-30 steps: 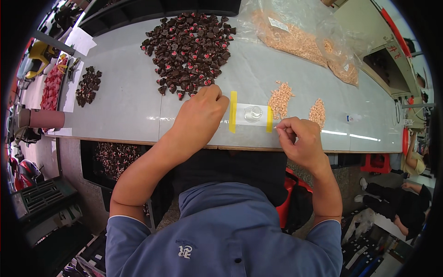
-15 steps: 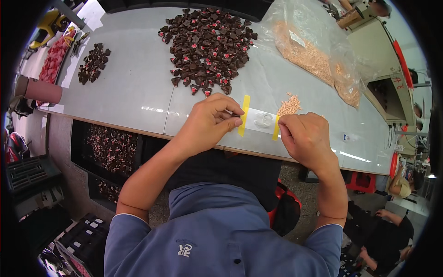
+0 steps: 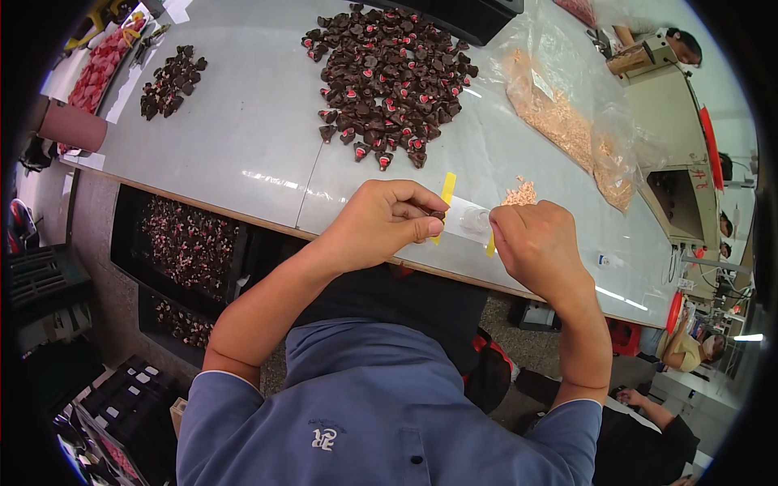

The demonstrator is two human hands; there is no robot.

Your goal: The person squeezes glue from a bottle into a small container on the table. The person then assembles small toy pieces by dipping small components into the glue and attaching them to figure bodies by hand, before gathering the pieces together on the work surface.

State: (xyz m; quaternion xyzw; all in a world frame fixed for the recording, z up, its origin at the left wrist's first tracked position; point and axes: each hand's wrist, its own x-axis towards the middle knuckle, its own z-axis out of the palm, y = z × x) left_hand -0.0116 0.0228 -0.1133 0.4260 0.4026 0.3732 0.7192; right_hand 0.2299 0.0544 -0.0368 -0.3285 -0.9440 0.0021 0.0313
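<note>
Between the thumb and fingertips of my left hand [image 3: 389, 220] is a small dark brown piece [image 3: 438, 215], much like those in the big pile [image 3: 389, 85] beyond it. My right hand [image 3: 541, 243] is closed in a pinch beside a small clear round dish [image 3: 472, 218]; its fingertips face away, and what they hold is hidden. The dish rests on a white strip [image 3: 458, 212] fixed to the table by yellow tape [image 3: 447, 194]. Just past my right hand lies a little heap of tiny peach-coloured pieces [image 3: 521, 192].
Clear plastic bags of peach-coloured pieces [image 3: 551, 113] lie at the far right, near a beige machine [image 3: 660, 130]. A smaller dark pile [image 3: 172, 85] sits far left, by a pinkish-brown cylinder [image 3: 74, 126]. Black trays of parts [image 3: 182, 243] stand below the table edge.
The whole view has shifted slightly. My left hand has come nearer the dish, and the dark piece in it shows more plainly. My right hand stays pinched beside the dish.
</note>
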